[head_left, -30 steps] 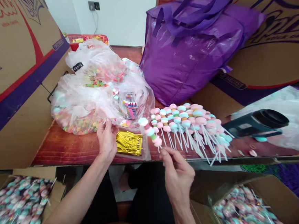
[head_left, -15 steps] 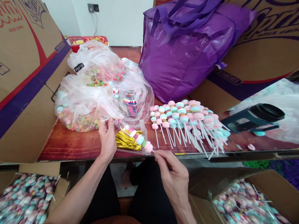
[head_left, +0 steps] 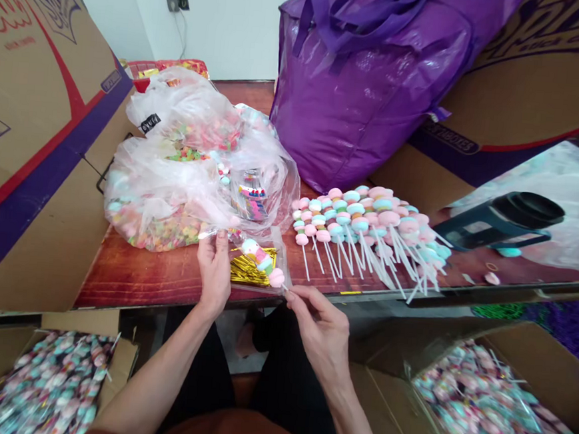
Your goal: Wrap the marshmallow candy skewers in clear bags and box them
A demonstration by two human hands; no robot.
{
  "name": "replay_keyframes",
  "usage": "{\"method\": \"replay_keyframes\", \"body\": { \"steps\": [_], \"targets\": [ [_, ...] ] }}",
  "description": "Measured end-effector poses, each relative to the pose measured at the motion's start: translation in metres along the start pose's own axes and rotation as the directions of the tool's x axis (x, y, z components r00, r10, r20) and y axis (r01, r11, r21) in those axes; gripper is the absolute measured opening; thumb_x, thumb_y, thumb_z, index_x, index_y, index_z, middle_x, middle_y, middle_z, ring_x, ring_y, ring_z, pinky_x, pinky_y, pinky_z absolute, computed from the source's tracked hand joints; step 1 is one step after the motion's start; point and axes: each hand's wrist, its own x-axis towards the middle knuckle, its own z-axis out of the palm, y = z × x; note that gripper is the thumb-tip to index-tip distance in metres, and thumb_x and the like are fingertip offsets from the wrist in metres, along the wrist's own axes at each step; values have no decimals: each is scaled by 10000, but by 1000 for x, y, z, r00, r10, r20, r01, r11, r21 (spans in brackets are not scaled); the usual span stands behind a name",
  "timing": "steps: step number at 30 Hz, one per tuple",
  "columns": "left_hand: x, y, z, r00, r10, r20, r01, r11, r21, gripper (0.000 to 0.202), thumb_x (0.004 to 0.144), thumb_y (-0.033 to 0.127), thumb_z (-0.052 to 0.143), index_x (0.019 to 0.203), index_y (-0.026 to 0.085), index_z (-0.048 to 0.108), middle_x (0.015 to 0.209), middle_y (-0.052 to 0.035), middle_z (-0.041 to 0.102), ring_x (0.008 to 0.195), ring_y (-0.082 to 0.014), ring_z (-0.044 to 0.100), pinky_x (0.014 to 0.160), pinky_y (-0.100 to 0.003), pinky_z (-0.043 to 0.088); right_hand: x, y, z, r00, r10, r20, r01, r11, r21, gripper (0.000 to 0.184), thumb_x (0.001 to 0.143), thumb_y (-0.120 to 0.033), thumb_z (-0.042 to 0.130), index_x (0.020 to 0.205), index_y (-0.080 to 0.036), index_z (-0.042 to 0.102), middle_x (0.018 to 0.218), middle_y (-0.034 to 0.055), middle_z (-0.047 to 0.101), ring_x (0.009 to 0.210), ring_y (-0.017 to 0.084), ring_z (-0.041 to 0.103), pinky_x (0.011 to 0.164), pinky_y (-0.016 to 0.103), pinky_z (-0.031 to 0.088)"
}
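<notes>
My right hand pinches the white stick of a marshmallow skewer, which points up and left over the table. Its pieces are pink, pale blue and white. Between thumb and fingers my left hand grips the edge of a clear plastic sleeve with small coloured print. The skewer's far end lies at or inside this sleeve; the clear film makes it hard to tell. Beneath them is a packet of gold twist ties. More marshmallow skewers lie in a pile to the right, sticks toward me.
Plastic bags of candy fill the table's left. Behind stands a purple bag; a dark tumbler lies tilted at right. Large cartons flank the table. Below, boxes hold wrapped skewers at left and others at right.
The right hand has moved left with the skewer, closer to my left hand, and more of the skewer's far end is at the sleeve. The view has shifted slightly.
</notes>
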Motion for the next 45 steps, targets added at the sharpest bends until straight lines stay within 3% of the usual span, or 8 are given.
{"method": "replay_keyframes", "body": {
  "steps": [8, 11, 14, 16, 31, 35, 38, 45],
  "targets": [
    [-6, 14, 8, 952, -251, 175, 265, 962, -63, 448, 665, 397, 865, 973, 166, 637, 861, -33, 731, 796, -165, 712, 755, -282, 558, 1, 3, 5, 977, -210, -28, 206, 974, -97, 122, 929, -194, 595, 871, -189, 703, 742, 9, 661, 675, 129, 611, 682, 245, 466],
    [-7, 14, 7, 926, -291, 240, 322, 942, -98, 426, 681, 407, 854, 963, 167, 642, 856, -40, 745, 827, -188, 730, 812, -324, 565, 2, -1, 6, 996, 8, 93, -7, 1000, -9, 183, 936, -272, 578, 803, -187, 670, 633, -18, 595, 583, 114, 547, 593, 235, 426],
    [-5, 14, 5, 916, -297, 270, 341, 931, -132, 396, 703, 407, 842, 948, 178, 633, 870, -41, 752, 891, -203, 736, 851, -341, 565, 1, -3, 7, 923, 273, 272, -321, 935, 153, 268, 928, -372, 578, 746, -181, 625, 552, -42, 522, 480, 85, 421, 467, 218, 314],
    [-5, 13, 4, 910, -308, 278, 358, 922, -147, 395, 700, 401, 846, 945, 183, 626, 877, -40, 754, 906, -207, 737, 853, -348, 568, 1, -3, 8, 874, 348, 339, -440, 862, 253, 290, 906, -420, 599, 762, -170, 629, 536, -45, 518, 443, 69, 360, 431, 213, 248],
    [-24, 15, 13, 800, -419, 430, 477, 878, -31, 376, 691, 404, 851, 884, 136, 671, 854, -79, 748, 772, -182, 717, 651, -250, 544, 21, -22, 48, 838, 423, 345, -544, 591, 596, 364, 745, -469, 735, 640, -177, 546, 426, -81, 459, 326, 17, 239, 356, 181, 141],
    [-16, 20, 7, 823, -398, 405, 453, 891, -43, 352, 707, 388, 843, 896, 134, 691, 839, -74, 744, 820, -196, 720, 741, -293, 566, 15, -25, 49, 879, 397, 264, -477, 732, 487, 383, 846, -511, 647, 680, -178, 556, 501, -46, 542, 345, 37, 331, 356, 189, 187],
    [-9, 23, 0, 864, -352, 360, 398, 915, -60, 348, 703, 404, 845, 872, 139, 696, 838, -66, 743, 803, -185, 720, 765, -302, 568, 6, -22, 40, 887, 342, 310, -444, 817, 369, 322, 876, -455, 644, 724, -175, 601, 540, -43, 548, 409, 51, 368, 392, 190, 239],
    [-29, 25, -2, 878, -375, 298, 407, 912, -51, 343, 691, 408, 846, 847, 143, 694, 797, -63, 725, 715, -178, 694, 626, -269, 545, -3, -27, 53, 886, 343, 314, -452, 790, 415, 274, 869, -415, 645, 731, -189, 575, 512, -57, 490, 437, 66, 342, 405, 197, 232]
  ]
}}
